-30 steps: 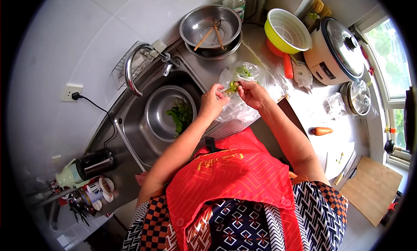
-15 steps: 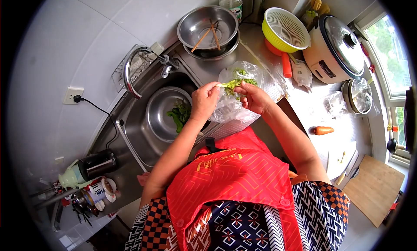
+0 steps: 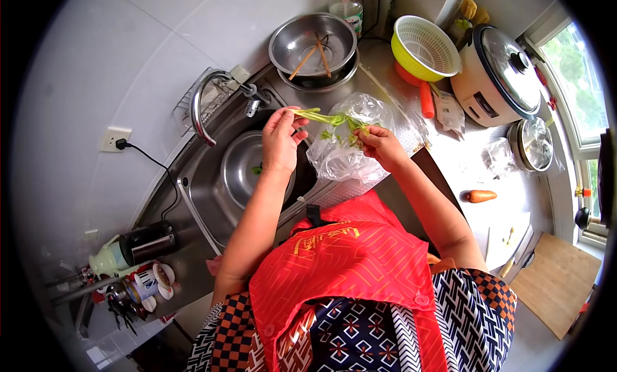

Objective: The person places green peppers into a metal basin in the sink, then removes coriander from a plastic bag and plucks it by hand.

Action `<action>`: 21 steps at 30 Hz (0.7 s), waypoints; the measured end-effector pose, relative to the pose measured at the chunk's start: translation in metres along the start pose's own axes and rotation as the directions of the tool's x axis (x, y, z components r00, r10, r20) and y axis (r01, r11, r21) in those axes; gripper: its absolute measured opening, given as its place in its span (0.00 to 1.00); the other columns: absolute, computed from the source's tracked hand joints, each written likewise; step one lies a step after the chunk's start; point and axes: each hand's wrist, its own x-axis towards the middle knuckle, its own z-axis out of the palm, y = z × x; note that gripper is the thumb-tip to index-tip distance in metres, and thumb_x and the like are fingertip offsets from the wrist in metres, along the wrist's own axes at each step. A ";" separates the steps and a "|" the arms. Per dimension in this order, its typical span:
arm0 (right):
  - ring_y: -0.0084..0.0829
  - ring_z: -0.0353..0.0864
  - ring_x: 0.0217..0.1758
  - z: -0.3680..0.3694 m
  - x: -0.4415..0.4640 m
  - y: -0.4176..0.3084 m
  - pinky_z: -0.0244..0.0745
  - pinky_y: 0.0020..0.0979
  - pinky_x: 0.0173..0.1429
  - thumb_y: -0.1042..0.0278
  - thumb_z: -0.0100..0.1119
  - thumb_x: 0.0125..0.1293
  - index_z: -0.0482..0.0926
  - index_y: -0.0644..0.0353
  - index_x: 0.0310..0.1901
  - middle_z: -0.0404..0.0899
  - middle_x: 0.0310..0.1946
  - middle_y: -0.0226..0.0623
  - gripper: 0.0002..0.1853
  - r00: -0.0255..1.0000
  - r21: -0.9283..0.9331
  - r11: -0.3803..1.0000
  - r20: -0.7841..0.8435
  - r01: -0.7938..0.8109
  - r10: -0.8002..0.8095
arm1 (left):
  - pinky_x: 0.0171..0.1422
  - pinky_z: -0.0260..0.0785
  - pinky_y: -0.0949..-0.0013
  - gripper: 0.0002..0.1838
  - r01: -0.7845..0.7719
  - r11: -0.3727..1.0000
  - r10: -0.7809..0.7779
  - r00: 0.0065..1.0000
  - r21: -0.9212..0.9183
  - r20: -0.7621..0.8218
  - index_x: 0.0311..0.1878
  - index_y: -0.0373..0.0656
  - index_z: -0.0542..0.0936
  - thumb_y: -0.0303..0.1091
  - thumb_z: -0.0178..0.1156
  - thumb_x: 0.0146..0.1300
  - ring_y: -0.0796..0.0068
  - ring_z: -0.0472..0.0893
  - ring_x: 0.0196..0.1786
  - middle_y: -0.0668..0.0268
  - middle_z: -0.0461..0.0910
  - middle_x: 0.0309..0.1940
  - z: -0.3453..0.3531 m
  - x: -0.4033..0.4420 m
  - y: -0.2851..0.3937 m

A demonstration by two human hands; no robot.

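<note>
One head-worn camera looks forward and down on both hands (image 3: 279, 144) (image 3: 384, 147) nearby.

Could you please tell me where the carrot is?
In the head view, the carrot lies on the counter at right, near a clear plastic bag.

This is a kitchen: a faucet (image 3: 195, 111) arches over the sink (image 3: 207, 201), with a colander (image 3: 427, 47), rice cooker (image 3: 481, 92) and cutting board (image 3: 556, 279) to the sink's right.

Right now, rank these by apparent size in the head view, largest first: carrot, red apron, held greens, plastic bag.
1. Red apron, perhaps enlarged by nearness
2. Plastic bag
3. Held greens
4. Carrot
</note>
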 end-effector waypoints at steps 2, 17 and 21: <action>0.14 0.68 0.23 -0.008 0.005 0.005 0.66 0.16 0.30 0.67 0.56 0.65 0.80 0.57 0.36 0.74 0.24 0.21 0.05 0.998 -0.011 1.000 -0.066 0.007 -0.008 | 0.34 0.70 0.75 0.08 -0.019 0.999 0.019 1.000 -0.043 -0.019 0.42 0.42 0.76 0.35 0.53 0.66 0.75 0.80 0.36 0.66 0.80 0.35 -0.004 0.002 0.006; 0.17 0.66 0.22 -0.009 -0.002 0.002 0.63 0.19 0.29 0.68 0.56 0.65 0.80 0.63 0.38 0.69 0.20 0.24 0.08 0.957 -0.185 0.946 -0.069 0.266 -0.282 | 0.29 0.68 0.74 0.06 0.010 0.977 -0.020 0.999 -0.214 -0.044 0.38 0.42 0.76 0.34 0.55 0.64 0.74 0.78 0.30 0.65 0.79 0.31 -0.007 -0.003 0.029; 0.17 0.69 0.27 0.040 -0.025 -0.025 0.66 0.21 0.35 0.71 0.63 0.59 0.80 0.60 0.44 0.69 0.20 0.24 0.11 0.808 -0.404 0.729 0.045 0.552 -0.587 | 0.29 0.68 0.74 0.06 0.031 0.977 -0.039 0.999 -0.211 -0.035 0.38 0.42 0.76 0.34 0.55 0.64 0.74 0.78 0.30 0.65 0.79 0.30 -0.005 -0.003 0.028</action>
